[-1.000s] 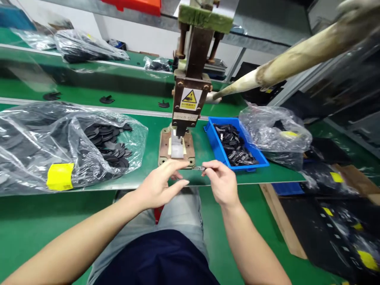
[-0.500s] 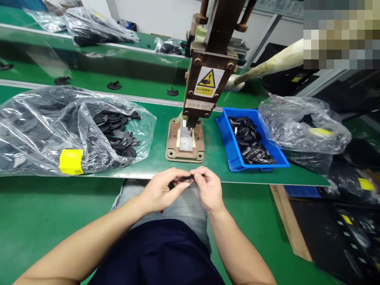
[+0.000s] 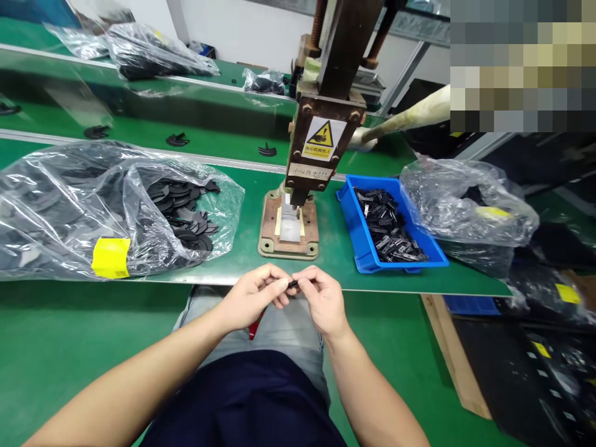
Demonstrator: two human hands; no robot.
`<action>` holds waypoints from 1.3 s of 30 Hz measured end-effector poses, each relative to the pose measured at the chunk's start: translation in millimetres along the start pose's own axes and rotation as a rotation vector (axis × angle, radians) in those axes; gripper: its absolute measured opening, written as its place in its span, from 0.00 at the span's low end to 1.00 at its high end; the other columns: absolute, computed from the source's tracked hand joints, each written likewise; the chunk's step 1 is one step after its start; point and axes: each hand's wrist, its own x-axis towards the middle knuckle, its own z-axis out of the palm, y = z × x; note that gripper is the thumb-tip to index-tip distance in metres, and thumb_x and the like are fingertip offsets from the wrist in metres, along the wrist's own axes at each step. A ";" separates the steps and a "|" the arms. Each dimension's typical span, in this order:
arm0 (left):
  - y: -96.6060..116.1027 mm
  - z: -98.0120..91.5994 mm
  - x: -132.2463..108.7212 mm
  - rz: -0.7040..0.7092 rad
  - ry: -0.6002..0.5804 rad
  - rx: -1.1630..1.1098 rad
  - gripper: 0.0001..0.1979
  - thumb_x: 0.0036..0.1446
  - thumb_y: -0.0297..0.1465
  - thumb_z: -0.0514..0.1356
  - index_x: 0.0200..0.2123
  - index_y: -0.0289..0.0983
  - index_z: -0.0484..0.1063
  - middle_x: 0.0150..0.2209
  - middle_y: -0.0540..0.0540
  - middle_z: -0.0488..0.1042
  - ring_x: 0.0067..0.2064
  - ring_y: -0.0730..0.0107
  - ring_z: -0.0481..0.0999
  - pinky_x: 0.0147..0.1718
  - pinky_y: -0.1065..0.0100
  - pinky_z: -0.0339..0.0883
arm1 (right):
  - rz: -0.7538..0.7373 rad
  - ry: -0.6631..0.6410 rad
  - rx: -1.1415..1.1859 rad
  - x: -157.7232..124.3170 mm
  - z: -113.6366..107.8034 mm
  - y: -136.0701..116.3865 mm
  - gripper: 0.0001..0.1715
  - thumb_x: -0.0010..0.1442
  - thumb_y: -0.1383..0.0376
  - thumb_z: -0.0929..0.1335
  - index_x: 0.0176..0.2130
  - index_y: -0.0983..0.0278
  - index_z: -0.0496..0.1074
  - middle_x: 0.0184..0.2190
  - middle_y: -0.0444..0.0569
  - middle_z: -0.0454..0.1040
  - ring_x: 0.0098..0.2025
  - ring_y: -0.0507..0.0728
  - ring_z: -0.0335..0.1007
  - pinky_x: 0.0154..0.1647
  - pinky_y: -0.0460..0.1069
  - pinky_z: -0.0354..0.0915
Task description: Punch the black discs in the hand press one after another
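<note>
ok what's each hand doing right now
Left hand: closed, holding a small black part.
Right hand: closed, holding the same part.

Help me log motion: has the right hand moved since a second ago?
Yes: judged against the press base, the right hand has moved left and slightly backward.

Surface (image 3: 246,248): was brightly and fairly evenly lit, apparently from above, with a pale sheen along its near edge.
Left bag (image 3: 56,205): carried long white streaks of glare.
Right bag (image 3: 465,195): broke the light into small highlights.
Warning sign (image 3: 323,138): looked sharp and free of glare.
Dark piece (image 3: 293,284): was too small and black to show detail.
Pole (image 3: 419,115): vanished into coarse pixelation at upper right.
Black sheets (image 3: 484,366): sat dim, stretched by wide-angle distortion.
</note>
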 end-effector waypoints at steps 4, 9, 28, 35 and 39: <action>3.2 -2.1 6.2 -0.192 -0.149 -0.204 0.19 0.56 0.40 0.74 0.34 0.36 0.69 0.32 0.46 0.79 0.32 0.72 0.78 0.33 0.69 0.71 | -0.057 -0.112 -0.080 2.0 -1.4 -12.6 0.11 0.64 0.53 0.72 0.40 0.55 0.82 0.37 0.46 0.77 0.32 0.52 0.73 0.35 0.50 0.73; 5.7 -8.0 20.5 -0.105 -0.151 -0.206 0.20 0.52 0.38 0.76 0.39 0.37 0.70 0.28 0.54 0.73 0.30 0.76 0.74 0.34 0.71 0.67 | -0.147 -0.163 -0.203 12.6 -14.3 -30.1 0.11 0.64 0.55 0.72 0.44 0.54 0.82 0.39 0.47 0.79 0.42 0.56 0.76 0.45 0.53 0.72; 36.1 -77.1 153.1 0.494 0.201 1.000 0.09 0.63 0.35 0.63 0.40 0.41 0.84 0.42 0.45 0.83 0.47 0.62 0.81 0.52 0.63 0.72 | -1.033 -0.031 -0.181 118.7 -59.5 -261.7 0.28 0.62 0.42 0.71 0.48 0.61 0.76 0.40 0.47 0.76 0.42 0.54 0.77 0.50 0.54 0.75; 36.1 -72.2 156.1 0.490 0.084 1.085 0.10 0.65 0.29 0.60 0.42 0.41 0.83 0.47 0.44 0.85 0.54 0.58 0.80 0.58 0.59 0.70 | -1.076 0.153 -0.096 115.0 -40.8 -236.2 0.19 0.64 0.48 0.73 0.34 0.59 0.70 0.28 0.40 0.67 0.30 0.50 0.69 0.42 0.51 0.75; 34.2 -62.4 152.7 0.320 0.208 0.918 0.09 0.63 0.29 0.63 0.47 0.39 0.75 0.46 0.43 0.85 0.48 0.60 0.83 0.51 0.61 0.74 | -1.056 0.154 -0.124 94.7 -38.7 -212.1 0.17 0.63 0.52 0.73 0.31 0.57 0.68 0.27 0.40 0.65 0.32 0.52 0.70 0.44 0.55 0.75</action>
